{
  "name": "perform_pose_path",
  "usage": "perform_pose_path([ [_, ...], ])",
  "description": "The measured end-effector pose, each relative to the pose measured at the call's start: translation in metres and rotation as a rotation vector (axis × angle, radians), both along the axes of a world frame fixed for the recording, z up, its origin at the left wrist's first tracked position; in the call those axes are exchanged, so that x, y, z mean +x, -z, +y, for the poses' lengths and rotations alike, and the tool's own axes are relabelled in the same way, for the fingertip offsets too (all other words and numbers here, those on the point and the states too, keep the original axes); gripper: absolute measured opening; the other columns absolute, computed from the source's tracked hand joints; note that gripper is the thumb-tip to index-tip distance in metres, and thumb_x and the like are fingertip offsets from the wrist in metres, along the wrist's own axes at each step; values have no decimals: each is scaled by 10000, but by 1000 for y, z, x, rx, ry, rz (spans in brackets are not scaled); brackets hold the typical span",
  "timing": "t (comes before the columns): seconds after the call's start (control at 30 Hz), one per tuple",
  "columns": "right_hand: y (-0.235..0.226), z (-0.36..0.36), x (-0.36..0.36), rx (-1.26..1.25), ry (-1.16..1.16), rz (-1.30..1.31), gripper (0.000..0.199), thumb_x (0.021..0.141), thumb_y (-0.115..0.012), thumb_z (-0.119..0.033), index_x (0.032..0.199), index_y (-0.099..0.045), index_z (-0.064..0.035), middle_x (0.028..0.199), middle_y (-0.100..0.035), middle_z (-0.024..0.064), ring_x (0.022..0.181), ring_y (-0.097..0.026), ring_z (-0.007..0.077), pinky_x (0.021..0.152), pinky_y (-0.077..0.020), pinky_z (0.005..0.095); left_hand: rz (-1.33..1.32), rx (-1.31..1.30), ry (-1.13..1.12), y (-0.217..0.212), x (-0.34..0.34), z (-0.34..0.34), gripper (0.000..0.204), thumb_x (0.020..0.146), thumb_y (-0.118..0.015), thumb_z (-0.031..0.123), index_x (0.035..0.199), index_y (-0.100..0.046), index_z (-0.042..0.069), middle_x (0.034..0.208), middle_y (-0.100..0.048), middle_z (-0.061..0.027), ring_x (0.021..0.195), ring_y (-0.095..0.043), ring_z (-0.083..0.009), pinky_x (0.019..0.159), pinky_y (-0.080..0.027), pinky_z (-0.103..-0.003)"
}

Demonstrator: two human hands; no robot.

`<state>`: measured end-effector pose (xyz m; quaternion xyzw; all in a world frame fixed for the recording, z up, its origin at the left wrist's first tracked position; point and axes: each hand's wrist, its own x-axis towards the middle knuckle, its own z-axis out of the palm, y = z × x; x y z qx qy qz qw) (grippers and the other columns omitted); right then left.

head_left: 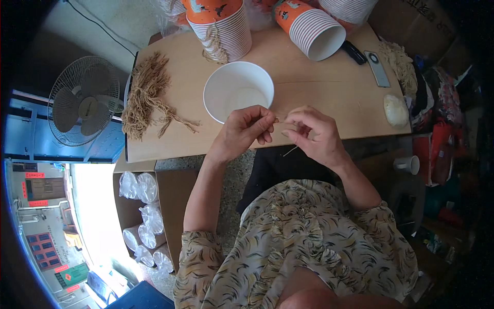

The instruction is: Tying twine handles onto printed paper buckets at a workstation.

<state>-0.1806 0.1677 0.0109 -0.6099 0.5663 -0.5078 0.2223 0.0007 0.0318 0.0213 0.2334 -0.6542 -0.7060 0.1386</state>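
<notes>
Here both the left hand [246, 129] and right hand [315, 135] pinch a thin string [289, 151] taut, just beside the white cup [237, 91].

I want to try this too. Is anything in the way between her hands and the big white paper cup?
Nothing visible. The left hand and right hand pinch a thin tan string just at the near rim of the open white paper cup.
</notes>
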Motion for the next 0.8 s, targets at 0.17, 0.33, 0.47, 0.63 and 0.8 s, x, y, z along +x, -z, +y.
perform_pose_path([
  [0.17,4,-5,5,-29,49,25,256,786,-773,46,1003,-652,-13,997,-646,53,666,-574,80,573,-479,228,8,17,0,2,-1,2,215,1034,-569,185,1025,-632,-21,823,-635,-16,701,-618,-68,638,-519,-225],
  [0.33,9,-8,7,-44,93,133,266,793,-806,-73,1010,-658,-28,936,-647,45,603,-572,115,513,-466,274,38,59,-29,3,-5,6,188,1019,-596,185,995,-622,1,813,-637,-14,689,-609,-73,620,-501,-221],
  [0.47,9,-11,7,35,62,107,240,817,-792,-90,1009,-667,-19,880,-638,50,617,-568,120,527,-456,280,50,37,-57,1,-2,6,152,1005,-612,143,999,-616,-9,809,-646,-27,668,-610,-74,602,-509,-218],
  [0.63,18,-13,1,78,-60,-73,140,903,-718,-86,988,-674,17,839,-626,50,641,-519,96,571,-426,264,55,31,-42,4,-3,7,148,1001,-617,132,996,-622,-16,800,-648,-32,652,-609,-75,593,-514,-218],
  [0.8,22,-8,-5,138,-71,-244,128,967,-639,-74,994,-665,49,904,-652,47,760,-583,90,695,-476,225,49,44,-71,7,-2,6,158,998,-623,138,995,-632,-20,815,-651,-40,673,-625,-82,602,-517,-218],
])
